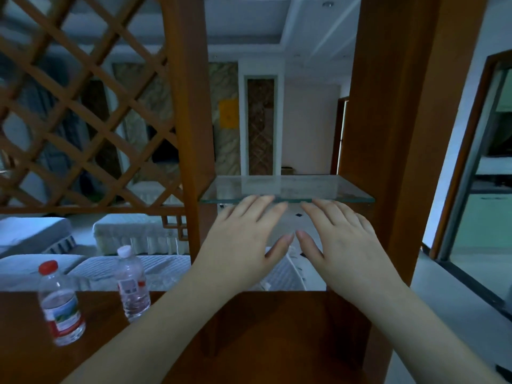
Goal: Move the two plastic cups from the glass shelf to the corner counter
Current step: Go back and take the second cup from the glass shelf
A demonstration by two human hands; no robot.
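The glass shelf (304, 188) spans two wooden posts at mid-height and carries nothing that I can see. No plastic cup shows anywhere in the head view. My left hand (243, 242) and my right hand (343, 242) are held out flat, palms down, side by side just below the shelf's front edge. Their fingers are spread and the fingertips reach the edge. Neither hand holds anything. The brown wooden counter (277, 322) lies under my forearms.
Two plastic water bottles stand on the counter at the left: one with a red cap (59, 303), one with a white cap (133, 284). A wooden lattice screen (83, 106) fills the upper left. A thick wooden post (388, 134) rises at the right, with a doorway beyond.
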